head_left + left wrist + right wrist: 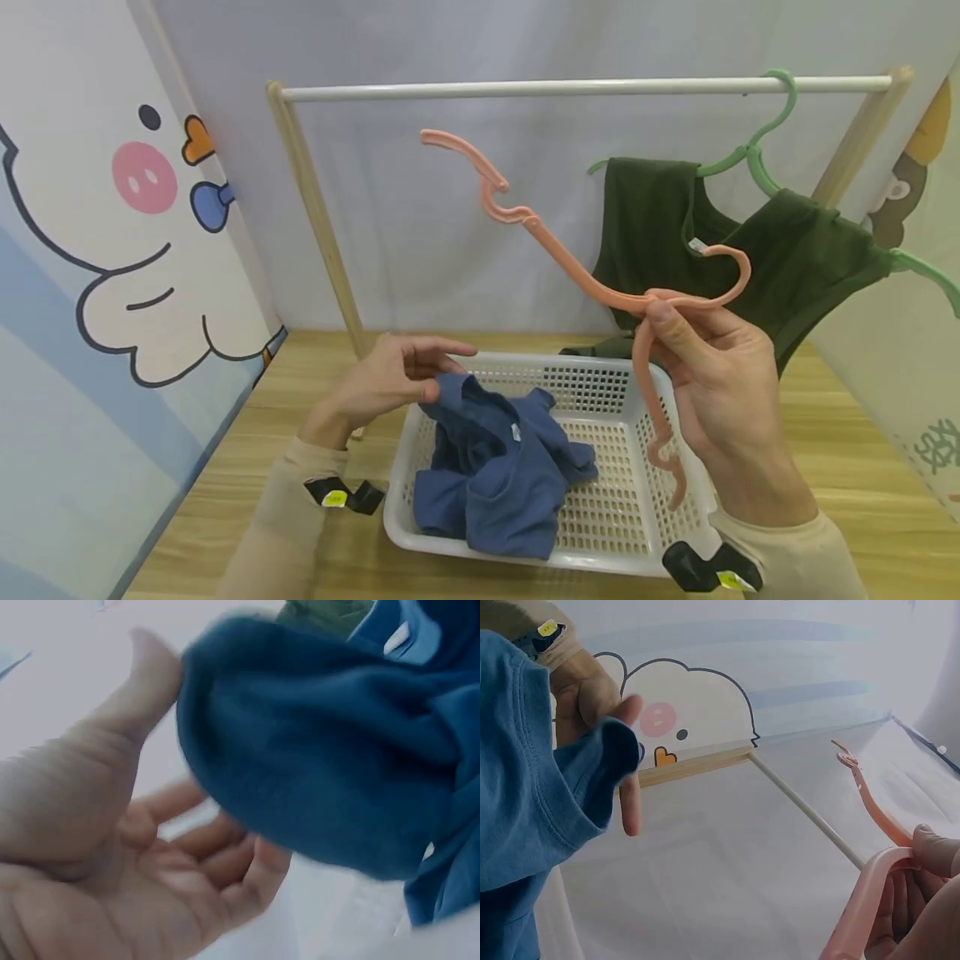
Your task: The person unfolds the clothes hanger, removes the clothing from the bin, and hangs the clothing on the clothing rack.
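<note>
A pink clothes hanger (573, 262) is pinched by my right hand (723, 392), thumb and fingers at the joint below its hook. One arm of it points up and left, the other hangs down over the basket. My left hand (397, 375) is at the upper left of a crumpled blue shirt (517, 467), its fingers fairly straight. In the left wrist view the thumb (154, 675) meets the edge of the shirt's fabric (300, 742), with the other fingers loosely bent below and partly behind it. The shirt lies in a white plastic basket (622, 562).
Behind the basket stands a rack with a white rail (525, 89) and wooden posts (315, 208). At its right a dark green sleeveless top (645, 217) hangs on a green hanger (787, 108). The wooden tabletop (247, 467) runs beneath, with a cartoon-printed panel (67, 350) at left.
</note>
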Demonstrator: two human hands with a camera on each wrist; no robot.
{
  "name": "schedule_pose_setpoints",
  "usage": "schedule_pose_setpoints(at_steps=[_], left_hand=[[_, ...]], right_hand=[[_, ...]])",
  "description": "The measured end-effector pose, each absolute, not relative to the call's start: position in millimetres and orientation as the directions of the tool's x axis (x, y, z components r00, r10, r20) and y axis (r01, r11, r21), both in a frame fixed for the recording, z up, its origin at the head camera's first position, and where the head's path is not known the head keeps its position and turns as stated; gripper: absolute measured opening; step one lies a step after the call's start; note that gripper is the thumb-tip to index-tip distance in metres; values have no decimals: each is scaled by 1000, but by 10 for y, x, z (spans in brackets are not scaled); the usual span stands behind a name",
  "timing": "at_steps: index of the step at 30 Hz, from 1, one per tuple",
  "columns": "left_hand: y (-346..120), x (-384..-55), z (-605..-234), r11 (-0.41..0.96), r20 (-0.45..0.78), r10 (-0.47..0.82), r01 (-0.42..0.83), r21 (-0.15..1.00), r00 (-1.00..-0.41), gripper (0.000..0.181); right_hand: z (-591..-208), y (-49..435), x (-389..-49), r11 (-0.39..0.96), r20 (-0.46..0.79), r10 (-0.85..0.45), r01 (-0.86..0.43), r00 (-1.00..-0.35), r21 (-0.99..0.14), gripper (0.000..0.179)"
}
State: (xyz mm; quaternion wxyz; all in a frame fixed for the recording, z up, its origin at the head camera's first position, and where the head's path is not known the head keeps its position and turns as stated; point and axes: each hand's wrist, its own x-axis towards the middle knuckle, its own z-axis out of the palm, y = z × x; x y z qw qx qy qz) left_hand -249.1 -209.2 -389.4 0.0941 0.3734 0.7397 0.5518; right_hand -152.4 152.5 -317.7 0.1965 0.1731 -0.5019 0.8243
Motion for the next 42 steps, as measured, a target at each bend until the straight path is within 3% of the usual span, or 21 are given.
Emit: schedule_pose_setpoints(at_steps=[3, 7, 14, 19, 23, 26, 29, 36, 42], left_hand=[[-2152, -2558, -3891, 36, 290, 762, 486, 873, -579, 111], [-2260, -2599, -3881, 107, 228, 835, 553, 826, -501, 107], [-2291, -2568, -3833, 281, 56, 863, 570, 772, -501, 79], [-2123, -2578, -3851, 161, 216, 842, 613, 774, -494, 36], [-2005, -2535, -3850, 112, 329, 738, 588, 801, -589, 15], [-1945, -2496, -3855, 170, 338, 633, 551, 817, -696, 11], [-1913, -2477, -3876, 205, 329, 557, 509, 836, -763, 12], [-1867, -2454, -3886, 228, 300, 454, 435, 871, -839, 20], [-1836, -2429, -3844, 259, 276, 432, 411, 874, -859, 15]], right_hand=[[-3163, 1505, -1527, -358, 462, 184, -497, -868, -791, 19], [-3162, 1479, -1531, -308, 441, 216, -489, -871, -816, 19], [-3188, 1505, -1528, -279, 448, 234, -501, -863, -819, 19], [-3151, 1446, -1511, -306, 467, 236, -521, -852, -797, 19], [-3037, 1288, -1543, -300, 523, 254, -580, -814, -757, 20], [-2956, 1136, -1600, -269, 571, 257, -625, -780, -733, 20], [-2927, 981, -1661, -240, 598, 233, -641, -767, -729, 19], [-2906, 740, -1771, -248, 604, 192, -633, -774, -733, 23], [-2774, 628, -1781, -281, 642, 213, -675, -737, -682, 19]])
